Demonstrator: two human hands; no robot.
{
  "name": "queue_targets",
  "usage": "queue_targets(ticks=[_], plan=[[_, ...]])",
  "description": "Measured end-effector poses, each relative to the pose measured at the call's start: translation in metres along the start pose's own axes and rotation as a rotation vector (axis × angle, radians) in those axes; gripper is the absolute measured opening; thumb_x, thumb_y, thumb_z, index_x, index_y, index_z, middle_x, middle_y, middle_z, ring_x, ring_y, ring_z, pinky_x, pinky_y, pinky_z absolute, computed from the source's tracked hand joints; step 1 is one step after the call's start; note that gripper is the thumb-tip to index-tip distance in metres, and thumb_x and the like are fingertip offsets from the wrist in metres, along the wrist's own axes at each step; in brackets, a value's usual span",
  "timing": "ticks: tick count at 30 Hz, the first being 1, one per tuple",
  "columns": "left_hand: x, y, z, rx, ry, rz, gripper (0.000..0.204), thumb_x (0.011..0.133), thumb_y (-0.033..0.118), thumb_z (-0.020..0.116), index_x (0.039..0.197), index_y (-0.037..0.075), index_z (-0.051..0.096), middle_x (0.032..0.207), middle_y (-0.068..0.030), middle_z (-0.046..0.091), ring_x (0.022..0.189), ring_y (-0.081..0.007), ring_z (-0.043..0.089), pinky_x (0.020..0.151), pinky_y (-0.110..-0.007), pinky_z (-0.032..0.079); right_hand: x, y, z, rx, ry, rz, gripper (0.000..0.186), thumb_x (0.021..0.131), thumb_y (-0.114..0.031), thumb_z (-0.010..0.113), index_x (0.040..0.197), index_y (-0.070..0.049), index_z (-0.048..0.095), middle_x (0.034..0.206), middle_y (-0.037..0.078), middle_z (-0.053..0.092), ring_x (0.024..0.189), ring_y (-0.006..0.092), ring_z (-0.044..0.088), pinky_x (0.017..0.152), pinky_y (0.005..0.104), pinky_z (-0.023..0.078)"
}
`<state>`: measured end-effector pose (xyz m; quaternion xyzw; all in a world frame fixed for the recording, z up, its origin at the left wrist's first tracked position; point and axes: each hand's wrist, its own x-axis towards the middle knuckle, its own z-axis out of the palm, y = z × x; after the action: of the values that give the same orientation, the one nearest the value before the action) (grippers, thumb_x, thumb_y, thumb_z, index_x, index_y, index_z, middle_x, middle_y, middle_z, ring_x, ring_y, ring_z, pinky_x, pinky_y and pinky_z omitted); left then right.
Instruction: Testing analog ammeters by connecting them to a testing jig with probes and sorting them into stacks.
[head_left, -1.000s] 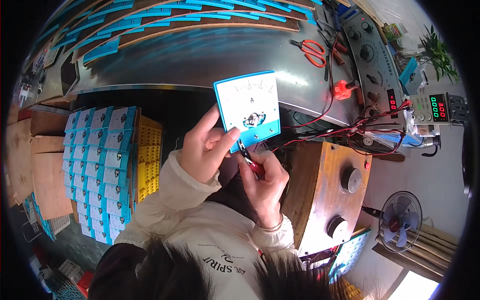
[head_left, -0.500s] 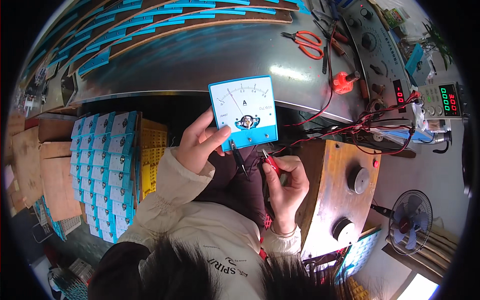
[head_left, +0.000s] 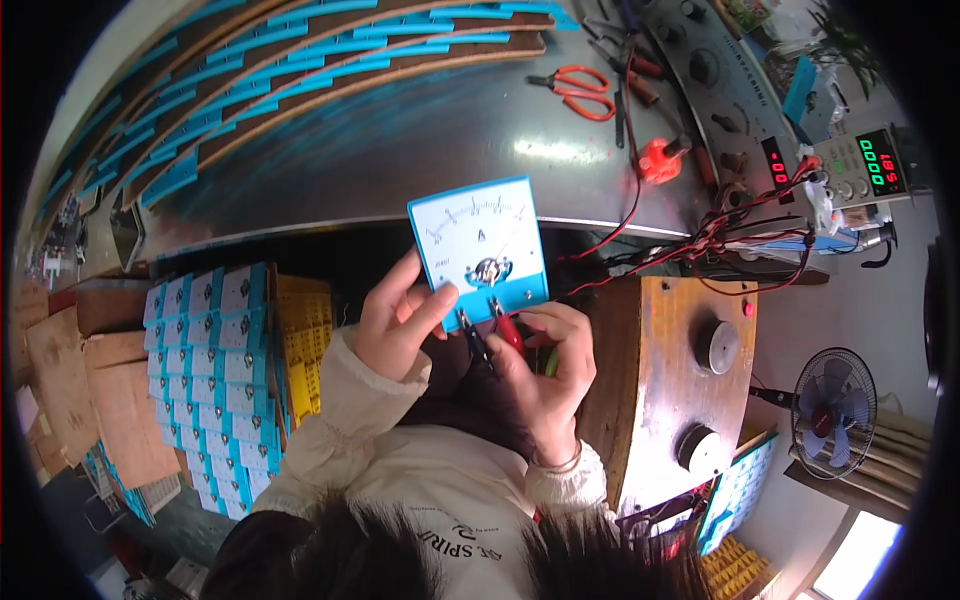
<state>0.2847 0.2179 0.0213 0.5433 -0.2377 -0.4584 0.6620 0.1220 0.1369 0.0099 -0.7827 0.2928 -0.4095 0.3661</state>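
Note:
A square ammeter (head_left: 479, 225) with a white dial face and blue frame is tilted up in front of my lap. My left hand (head_left: 400, 318) grips it by its left edge, thumb on the front. On the lower blue strip, a black alligator clip (head_left: 473, 338) bites the left terminal, and a red alligator clip (head_left: 507, 326) sits on the middle one. My right hand (head_left: 552, 372) is closed around the red clip, its thumb close to the black clip. Something green (head_left: 551, 362) shows between the right fingers. The dial needle looks faint, leaning to the right.
Racks of blue-framed meters (head_left: 330, 75) line the bench's far left. Orange-handled pliers (head_left: 578, 92) and a red bottle (head_left: 661, 160) lie on the metal bench (head_left: 420, 150). A power supply (head_left: 862, 170) with tangled leads stands right, above a wooden box (head_left: 660, 400). Stacked meters (head_left: 210, 370) stand left.
My right hand moved left and up, bringing the red clip onto the middle terminal. The needle appears to have swung rightward, and the red digits on the power supply changed.

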Motion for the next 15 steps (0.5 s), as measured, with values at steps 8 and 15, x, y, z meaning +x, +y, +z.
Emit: queue_targets(ticks=[8,15], plan=[[-0.008,-0.017,0.079,0.026,-0.245,0.078,0.054,0.093,0.000,0.053,0.142,-0.007,0.030,0.122,-0.0109,0.055,0.107,-0.0136,0.055,0.089,-0.026,0.045,0.001,-0.003,-0.038,-0.248,0.107,0.132,0.111,0.064,-0.028,0.085,0.140,0.015,0.017,0.134,0.035,0.036,0.120,0.0473,0.043,0.099,0.0454,0.041],[-0.014,-0.035,0.100,0.447,-0.554,0.078,0.016,0.090,-0.007,0.055,0.105,-0.008,0.061,0.106,-0.0137,0.063,0.098,-0.0182,0.062,0.087,-0.028,0.049,-0.086,0.049,-0.196,-0.555,0.574,0.422,0.102,0.055,-0.034,0.087,0.131,0.010,0.036,0.122,0.029,0.051,0.114,0.0412,0.052,0.099,0.0422,0.042]])
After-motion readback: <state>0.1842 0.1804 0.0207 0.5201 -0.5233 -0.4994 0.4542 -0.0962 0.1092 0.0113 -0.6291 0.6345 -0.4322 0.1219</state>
